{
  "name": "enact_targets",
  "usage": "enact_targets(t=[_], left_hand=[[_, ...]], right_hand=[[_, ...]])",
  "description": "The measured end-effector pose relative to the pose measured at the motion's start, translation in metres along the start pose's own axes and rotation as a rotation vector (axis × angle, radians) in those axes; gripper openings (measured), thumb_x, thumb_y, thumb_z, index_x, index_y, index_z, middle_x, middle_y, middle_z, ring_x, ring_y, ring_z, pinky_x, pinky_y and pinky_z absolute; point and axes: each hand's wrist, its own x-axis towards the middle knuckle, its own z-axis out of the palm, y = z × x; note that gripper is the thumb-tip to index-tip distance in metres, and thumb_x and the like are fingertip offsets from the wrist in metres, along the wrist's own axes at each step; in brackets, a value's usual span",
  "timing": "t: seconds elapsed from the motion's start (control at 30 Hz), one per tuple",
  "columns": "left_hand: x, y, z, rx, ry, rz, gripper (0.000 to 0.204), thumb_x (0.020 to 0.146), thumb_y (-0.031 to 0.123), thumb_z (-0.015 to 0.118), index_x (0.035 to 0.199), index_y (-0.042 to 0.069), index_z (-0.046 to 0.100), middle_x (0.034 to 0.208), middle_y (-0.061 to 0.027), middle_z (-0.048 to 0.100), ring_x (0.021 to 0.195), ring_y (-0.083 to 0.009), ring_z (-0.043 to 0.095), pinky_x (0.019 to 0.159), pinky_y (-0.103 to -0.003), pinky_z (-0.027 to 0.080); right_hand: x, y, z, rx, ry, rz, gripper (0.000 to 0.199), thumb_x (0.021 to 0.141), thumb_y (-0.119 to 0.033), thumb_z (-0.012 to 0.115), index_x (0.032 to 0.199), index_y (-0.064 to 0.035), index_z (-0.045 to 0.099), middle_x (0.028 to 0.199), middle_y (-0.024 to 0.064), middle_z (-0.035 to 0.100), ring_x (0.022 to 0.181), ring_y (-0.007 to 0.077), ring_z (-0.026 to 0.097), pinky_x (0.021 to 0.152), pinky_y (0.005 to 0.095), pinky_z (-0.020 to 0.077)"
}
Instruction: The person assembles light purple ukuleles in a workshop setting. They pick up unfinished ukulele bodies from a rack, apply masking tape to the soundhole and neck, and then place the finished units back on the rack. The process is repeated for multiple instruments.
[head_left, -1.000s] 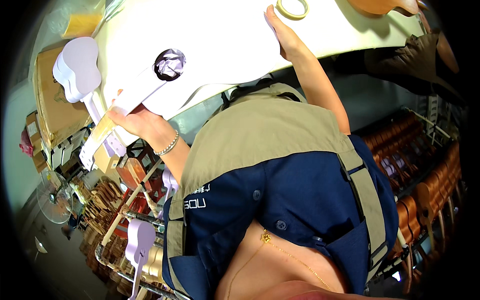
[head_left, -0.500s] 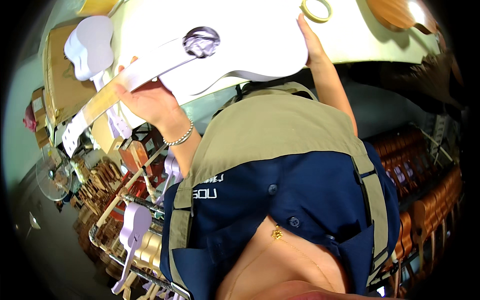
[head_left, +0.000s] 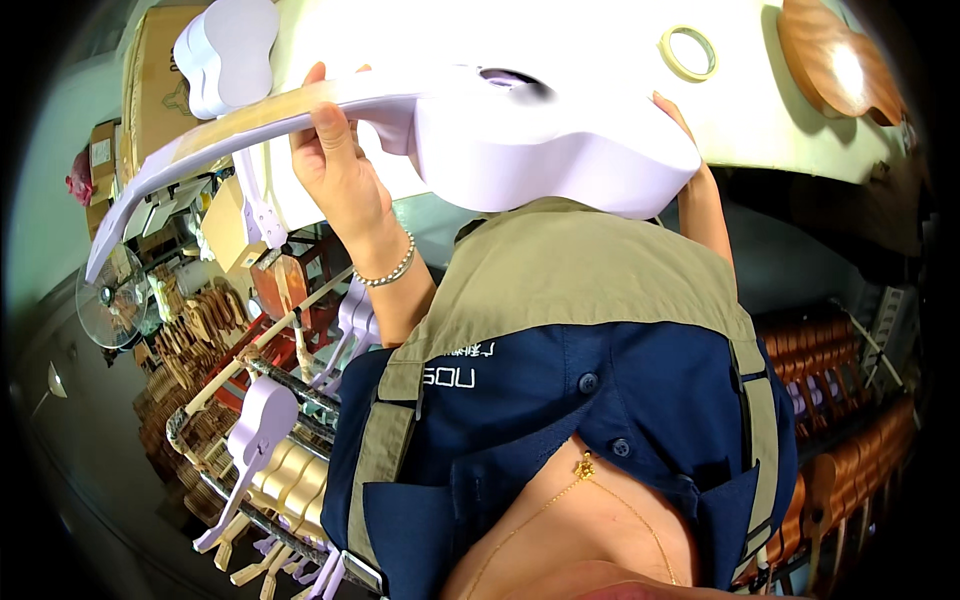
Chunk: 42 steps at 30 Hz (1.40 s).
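A pale lilac ukulele (head_left: 560,165) without strings is tilted on edge at the front of the table, its side wall facing me and its sound hole seen at a slant. Tan tape (head_left: 245,118) covers part of the neck's upper face. My left hand (head_left: 345,185) is closed round the neck near the body, thumb on the near side and fingertips showing beyond. At the body's rounded right end is my right hand (head_left: 682,122), holding it from the far side; most of its fingers are hidden behind the ukulele.
On the pale table (head_left: 620,60) lie a roll of tape (head_left: 689,53) and a brown wooden instrument body (head_left: 835,65). More lilac ukuleles (head_left: 235,55) are stacked at the left. Racks of instruments (head_left: 265,425) stand at lower left and right, and a fan (head_left: 112,295) at far left.
The ukulele has been tipped so its side now faces me rather than its top, and its headstock has swung up and left. Both hands still hold it. My view has shifted slightly.
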Motion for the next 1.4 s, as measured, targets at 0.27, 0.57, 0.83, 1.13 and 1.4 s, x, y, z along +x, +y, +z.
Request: enact_targets(t=[0.27,0.57,0.83,1.13,1.4], left_hand=[[0.004,0.013,0.016,-0.062,-0.161,0.191,0.054,0.091,0.036,0.039,0.137,0.012,0.022,0.119,-0.0293,0.046,0.108,-0.0325,0.053,0.088,-0.040,0.047],[-0.007,0.024,0.053,0.088,-0.296,0.286,0.070,0.086,0.056,0.031,0.141,0.019,0.007,0.113,-0.0303,0.051,0.104,-0.0350,0.055,0.085,-0.038,0.048],[-0.003,0.033,0.089,0.166,-0.508,0.292,0.077,0.084,0.059,0.030,0.138,0.008,0.010,0.111,-0.0270,0.054,0.103,-0.0341,0.056,0.085,-0.037,0.047],[-0.006,0.026,0.117,0.045,-0.626,0.259,0.067,0.089,0.045,0.041,0.132,-0.002,0.021,0.113,-0.0207,0.053,0.101,-0.0246,0.055,0.085,-0.031,0.042],[0.003,0.026,0.132,0.043,-0.767,0.342,0.054,0.088,0.025,0.054,0.127,-0.003,0.027,0.106,-0.0172,0.056,0.093,-0.0235,0.058,0.081,-0.030,0.044]], right_hand=[[-0.001,-0.013,-0.009,-0.616,-0.102,-0.441,0.057,0.066,-0.011,0.075,0.114,-0.0013,0.048,0.103,0.0067,0.055,0.097,0.0155,0.051,0.083,0.0306,0.0424],[0.009,0.029,0.006,-0.647,-0.054,-0.550,0.036,0.069,-0.007,0.073,0.100,-0.0021,0.057,0.092,0.0039,0.059,0.084,0.0119,0.054,0.074,0.0288,0.0447],[0.013,0.059,0.002,-0.346,-0.127,-0.517,0.038,0.072,-0.007,0.070,0.106,-0.0013,0.054,0.091,0.0042,0.059,0.084,0.0130,0.053,0.073,0.0270,0.0440],[0.008,0.072,-0.004,-0.290,-0.095,-0.561,0.042,0.069,-0.011,0.074,0.105,-0.0018,0.054,0.090,0.0034,0.057,0.083,0.0134,0.052,0.072,0.0283,0.0448],[0.014,0.079,-0.009,-0.370,0.014,-0.537,0.036,0.071,-0.008,0.068,0.104,-0.0056,0.055,0.091,0.0103,0.060,0.084,0.0206,0.057,0.071,0.0308,0.0456]])
